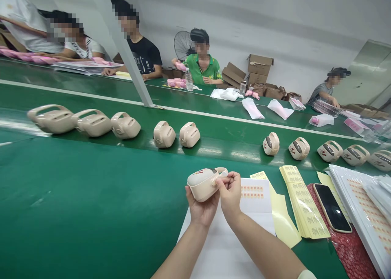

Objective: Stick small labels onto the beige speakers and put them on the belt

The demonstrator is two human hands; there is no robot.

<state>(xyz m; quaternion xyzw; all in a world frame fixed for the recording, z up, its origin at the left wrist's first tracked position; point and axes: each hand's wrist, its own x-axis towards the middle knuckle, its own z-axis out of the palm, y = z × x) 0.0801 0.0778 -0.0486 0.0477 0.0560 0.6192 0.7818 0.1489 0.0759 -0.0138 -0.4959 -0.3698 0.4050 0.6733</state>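
Observation:
My left hand (203, 207) is closed around the underside of a small cream device with a carry handle (200, 185). It is held tilted above the white sheet, its pale front, with a small red and dark print, facing up and left. My right hand (230, 195) is at the device's right side, with thumb and forefinger pinched near the round knob at the handle's base. Whatever lies between those fingertips is too small to make out. Under my forearms lies a white sheet (256, 207) with rows of small orange stickers at its top.
Beyond my hands, similar cream devices (164, 134) stand along a green conveyor belt (226, 142). Yellow sticker sheets (302, 201), a phone (332, 207) and bagged sticker sheets (363, 205) lie at right. Several co-workers sit across the belt, one in a green shirt (203, 69). A slanted post (128, 51) rises at left.

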